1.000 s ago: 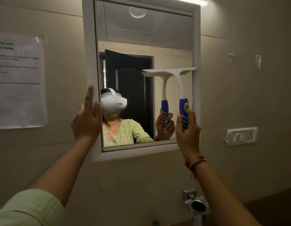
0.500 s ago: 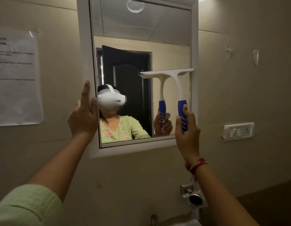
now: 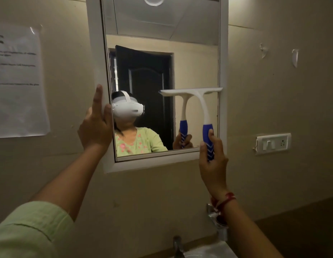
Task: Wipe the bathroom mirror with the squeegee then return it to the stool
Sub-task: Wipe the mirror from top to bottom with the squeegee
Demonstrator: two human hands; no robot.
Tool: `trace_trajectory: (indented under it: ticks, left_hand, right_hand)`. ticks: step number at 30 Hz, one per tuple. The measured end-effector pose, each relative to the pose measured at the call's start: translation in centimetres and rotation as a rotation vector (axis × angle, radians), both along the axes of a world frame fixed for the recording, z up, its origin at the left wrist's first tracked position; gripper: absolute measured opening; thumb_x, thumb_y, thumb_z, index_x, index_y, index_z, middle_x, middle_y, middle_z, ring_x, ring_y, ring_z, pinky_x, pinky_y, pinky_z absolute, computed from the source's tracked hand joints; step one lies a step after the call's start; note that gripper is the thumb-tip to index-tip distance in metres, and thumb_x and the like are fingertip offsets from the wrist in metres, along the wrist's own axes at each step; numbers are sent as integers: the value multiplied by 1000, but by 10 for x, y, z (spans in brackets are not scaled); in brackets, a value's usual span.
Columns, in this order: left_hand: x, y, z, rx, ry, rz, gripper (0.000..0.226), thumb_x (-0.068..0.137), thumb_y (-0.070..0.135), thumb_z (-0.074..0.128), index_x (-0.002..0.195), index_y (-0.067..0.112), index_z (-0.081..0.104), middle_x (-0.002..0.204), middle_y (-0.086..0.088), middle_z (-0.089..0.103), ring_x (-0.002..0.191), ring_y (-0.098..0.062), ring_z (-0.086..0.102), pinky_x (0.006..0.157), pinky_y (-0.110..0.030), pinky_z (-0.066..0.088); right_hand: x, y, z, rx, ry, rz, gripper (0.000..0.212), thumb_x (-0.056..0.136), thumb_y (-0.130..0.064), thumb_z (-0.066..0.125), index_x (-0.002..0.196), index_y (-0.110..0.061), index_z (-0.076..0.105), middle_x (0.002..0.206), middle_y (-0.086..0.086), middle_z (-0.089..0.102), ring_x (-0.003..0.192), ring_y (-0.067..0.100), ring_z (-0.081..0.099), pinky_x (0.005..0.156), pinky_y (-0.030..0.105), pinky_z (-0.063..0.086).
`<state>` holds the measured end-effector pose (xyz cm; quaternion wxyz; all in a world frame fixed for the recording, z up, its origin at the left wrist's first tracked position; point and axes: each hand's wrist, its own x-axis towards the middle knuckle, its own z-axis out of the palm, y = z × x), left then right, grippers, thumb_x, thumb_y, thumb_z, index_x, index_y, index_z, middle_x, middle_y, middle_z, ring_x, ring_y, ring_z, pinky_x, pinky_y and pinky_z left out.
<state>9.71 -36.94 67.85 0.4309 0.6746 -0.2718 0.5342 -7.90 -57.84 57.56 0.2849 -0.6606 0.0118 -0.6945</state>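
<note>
A white-framed mirror (image 3: 223, 53) hangs on the beige wall. The squeegee (image 3: 204, 107) has a white blade and neck and a blue handle. Its blade lies flat against the glass on the right side, about two thirds of the way down. My right hand (image 3: 213, 162) is closed around the blue handle below the mirror's lower right corner. My left hand (image 3: 95, 125) presses flat on the left edge of the frame, fingers up. The stool is out of view.
A printed paper sheet (image 3: 16, 81) is taped to the wall at left. A switch and socket plate (image 3: 273, 143) sits right of the mirror. Below are a tap (image 3: 177, 246), a wall fitting (image 3: 211, 211) and the sink's edge (image 3: 208, 251).
The squeegee blade has slid down the right side of the glass with my right hand. My left hand has stayed on the frame. The view has tilted down a little.
</note>
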Motion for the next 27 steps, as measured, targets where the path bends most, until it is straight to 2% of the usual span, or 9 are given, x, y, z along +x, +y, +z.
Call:
trace_trajectory:
  ticks: [3, 5, 8, 12, 16, 18, 21, 25, 27]
  left_hand:
    - [-1, 0, 1, -5, 20, 2, 47, 98, 41, 32, 143, 41, 17, 103, -26, 62, 74, -46, 58, 60, -39, 36]
    - [-1, -1, 0, -6, 13, 4, 47, 98, 41, 33, 143, 40, 19, 102, -26, 62, 73, -45, 58, 59, -37, 34]
    - [1, -1, -1, -10, 2, 12, 47, 99, 40, 33, 144, 39, 20, 98, -25, 63, 71, -44, 58, 58, -35, 31]
    - [2, -3, -1, -23, 15, 9, 47, 98, 41, 33, 143, 40, 20, 98, -23, 63, 73, -45, 57, 59, -35, 30]
    - [1, -3, -1, -29, 24, 22, 47, 98, 42, 32, 143, 42, 18, 98, -24, 62, 74, -45, 57, 59, -36, 32]
    - [1, -3, -1, -28, 23, 15, 47, 98, 42, 32, 143, 42, 18, 104, -24, 62, 76, -46, 57, 60, -39, 37]
    - [2, -3, -1, -24, 16, 11, 47, 98, 41, 33, 143, 41, 19, 103, -25, 61, 76, -46, 57, 60, -37, 32]
    - [2, -2, -1, -26, 12, 26, 47, 98, 43, 31, 143, 42, 18, 102, -25, 61, 76, -47, 57, 60, -39, 34]
    - [2, -2, -1, -27, 6, 21, 46, 98, 43, 31, 143, 42, 18, 102, -24, 62, 76, -47, 57, 60, -38, 34]
  right_hand:
    - [3, 1, 13, -5, -22, -10, 44, 90, -34, 46, 128, -11, 43, 113, -4, 51, 90, 12, 60, 72, 19, 55]
    - [6, -1, 4, 8, -28, -1, 43, 90, -32, 46, 128, -12, 43, 112, -7, 53, 89, 10, 61, 73, 16, 54]
    - [9, -3, -32, 27, -7, 22, 40, 91, -20, 48, 129, -11, 41, 95, -12, 55, 76, 4, 61, 61, 10, 51]
    - [3, 2, -60, 49, 8, 50, 37, 89, -32, 46, 124, -23, 41, 84, -8, 55, 66, 5, 59, 53, 12, 49]
    - [3, 6, -29, 50, -18, 51, 38, 91, -21, 49, 127, -17, 43, 95, -18, 55, 76, 1, 60, 61, 10, 50]
    - [5, 8, -10, 33, -32, 25, 37, 91, -22, 50, 127, -23, 41, 103, -22, 52, 85, -2, 60, 66, 9, 50]
    - [7, 6, -5, 33, -31, -1, 38, 92, -25, 49, 127, -31, 38, 110, -15, 50, 87, 3, 60, 68, 12, 53]
    - [3, -1, -41, 49, 6, 15, 42, 89, -29, 47, 129, -17, 41, 96, -14, 55, 76, 3, 61, 62, 11, 51]
    - [-2, -3, -60, 43, 32, 18, 40, 89, -32, 47, 126, -19, 42, 91, -12, 55, 72, 4, 60, 58, 13, 51]
